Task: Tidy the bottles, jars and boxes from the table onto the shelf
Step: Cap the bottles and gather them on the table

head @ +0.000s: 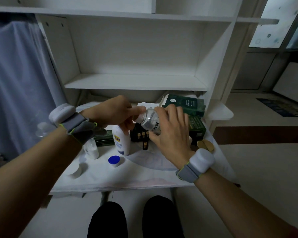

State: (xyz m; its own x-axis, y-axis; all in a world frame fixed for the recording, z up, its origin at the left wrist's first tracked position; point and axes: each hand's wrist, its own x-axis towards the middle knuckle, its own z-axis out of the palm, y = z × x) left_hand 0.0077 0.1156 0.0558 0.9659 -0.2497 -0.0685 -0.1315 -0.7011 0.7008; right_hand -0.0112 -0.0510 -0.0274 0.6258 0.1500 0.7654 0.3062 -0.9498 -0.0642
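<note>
A clear plastic bottle with a printed label is held tilted in the air, just above and to the right of the white lotion bottle. Its neck end is pinched by the fingers of the left hand, and its body is wrapped by the curled fingers of the right hand, so both hands are closed around it. The lotion bottle is stood upright on the pale counter. Just in front of the lotion bottle a small blue-capped jar is set, and to the left of the lotion bottle a small white bottle is stood. Farther left of it, near the counter's front edge, a round white jar is seen, blurred. Immediately right of the lotion bottle a black box of small dark vials is placed, partly hidden by the hands. Dark green boxes are piled behind and to the right of the lotion bottle, at the back of the counter. Directly above the lotion bottle the white shelf is mounted. Well to the left of the lotion bottle a blue-grey curtain is hung, and well to its right a pale floor with a dark mat is seen. A grey strap with a white pod is worn on each wrist.
</note>
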